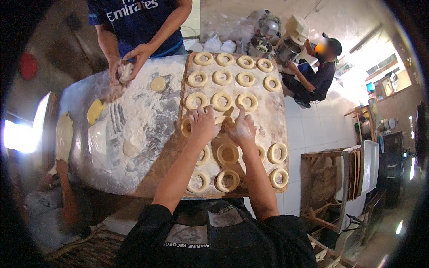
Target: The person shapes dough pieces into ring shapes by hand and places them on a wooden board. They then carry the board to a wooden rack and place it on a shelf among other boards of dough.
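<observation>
My left hand [204,121] and my right hand [241,127] meet over the floured wooden board [272,127], fingers curled on a pale dough ring [225,119] held between them. Rows of dough rings [222,76] lie on the board above and below my hands, some in the shadow of my arms.
Left is a floured steel table [156,102] with dough pieces [157,84]. A co-worker's hands [134,64] hold dough at top left; another's arm [62,172] reaches a long dough piece [63,134]. A crouching person [313,80] handles a pot. A wooden rack [321,187] stands right.
</observation>
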`<control>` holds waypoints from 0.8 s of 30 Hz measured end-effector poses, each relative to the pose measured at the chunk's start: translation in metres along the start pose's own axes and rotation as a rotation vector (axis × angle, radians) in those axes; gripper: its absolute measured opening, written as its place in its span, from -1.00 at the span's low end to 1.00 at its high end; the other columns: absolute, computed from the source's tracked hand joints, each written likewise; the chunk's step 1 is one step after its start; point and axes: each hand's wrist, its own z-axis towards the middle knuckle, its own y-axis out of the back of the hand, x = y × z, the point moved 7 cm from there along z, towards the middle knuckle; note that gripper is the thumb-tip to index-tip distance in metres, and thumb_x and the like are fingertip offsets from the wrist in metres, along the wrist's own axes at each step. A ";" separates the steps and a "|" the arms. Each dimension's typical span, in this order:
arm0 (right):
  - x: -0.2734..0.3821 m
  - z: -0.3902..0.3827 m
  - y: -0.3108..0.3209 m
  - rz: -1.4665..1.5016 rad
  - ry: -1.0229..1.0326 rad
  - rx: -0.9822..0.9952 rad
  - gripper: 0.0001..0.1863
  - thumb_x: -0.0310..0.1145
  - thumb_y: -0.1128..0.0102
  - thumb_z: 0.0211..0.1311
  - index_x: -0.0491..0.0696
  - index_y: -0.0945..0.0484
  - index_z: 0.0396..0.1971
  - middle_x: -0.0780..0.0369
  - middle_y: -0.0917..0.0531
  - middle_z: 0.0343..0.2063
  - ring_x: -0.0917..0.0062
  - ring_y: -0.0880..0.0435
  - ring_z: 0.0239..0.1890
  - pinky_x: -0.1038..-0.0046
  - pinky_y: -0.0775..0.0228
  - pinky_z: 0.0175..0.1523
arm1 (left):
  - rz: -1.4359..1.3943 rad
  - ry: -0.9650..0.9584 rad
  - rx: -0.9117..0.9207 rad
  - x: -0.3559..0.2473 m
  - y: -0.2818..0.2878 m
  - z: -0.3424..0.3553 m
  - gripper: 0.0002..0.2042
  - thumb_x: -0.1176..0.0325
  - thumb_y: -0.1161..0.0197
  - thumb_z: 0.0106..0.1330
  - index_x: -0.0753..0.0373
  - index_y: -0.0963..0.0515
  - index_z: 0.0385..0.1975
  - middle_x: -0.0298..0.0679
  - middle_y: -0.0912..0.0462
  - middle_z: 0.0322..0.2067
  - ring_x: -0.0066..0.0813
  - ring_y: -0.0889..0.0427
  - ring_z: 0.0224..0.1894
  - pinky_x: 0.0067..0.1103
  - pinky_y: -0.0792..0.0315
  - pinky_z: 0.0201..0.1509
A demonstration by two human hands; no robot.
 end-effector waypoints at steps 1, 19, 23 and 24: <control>0.004 -0.002 0.001 -0.018 0.022 -0.004 -0.01 -0.05 -0.39 -0.05 0.04 0.00 0.33 -0.08 -0.51 -0.14 0.01 -0.50 -0.03 0.06 -0.34 0.00 | -0.031 -0.011 -0.023 0.004 -0.003 0.002 -0.19 0.00 -0.36 0.06 0.18 -0.15 0.27 0.08 -0.27 0.15 0.07 -0.20 0.28 0.09 0.03 0.28; 0.302 -0.123 -0.185 0.012 0.561 0.359 -0.46 -0.13 -0.20 0.12 -0.16 -0.40 0.01 -0.15 -0.53 -0.13 -0.02 -0.51 -0.01 0.16 -0.36 0.12 | -0.325 0.423 -0.387 0.362 0.074 -0.217 -0.64 0.25 -0.14 0.31 0.34 -0.40 0.01 0.13 -0.59 -0.31 0.00 -0.63 -0.28 -0.26 -0.46 -0.14; 0.325 -0.125 -0.193 -0.034 0.591 0.215 -0.52 -0.21 -0.20 0.05 -0.20 -0.40 -0.09 -0.09 -0.54 -0.13 -0.05 -0.58 -0.14 0.10 -0.43 0.02 | -0.686 0.478 -0.191 0.370 0.067 -0.213 -0.67 0.25 -0.13 0.32 0.33 -0.44 -0.02 0.12 -0.63 -0.38 -0.04 -0.68 -0.31 -0.26 -0.50 -0.19; 0.327 -0.122 -0.203 -0.007 0.588 0.270 -0.53 -0.20 -0.21 0.05 -0.19 -0.41 -0.09 -0.09 -0.54 -0.12 -0.04 -0.58 -0.14 0.10 -0.43 0.01 | -0.765 0.500 -0.129 0.368 0.064 -0.210 -0.67 0.25 -0.12 0.32 0.33 -0.44 -0.02 0.11 -0.64 -0.39 -0.05 -0.68 -0.31 -0.26 -0.50 -0.20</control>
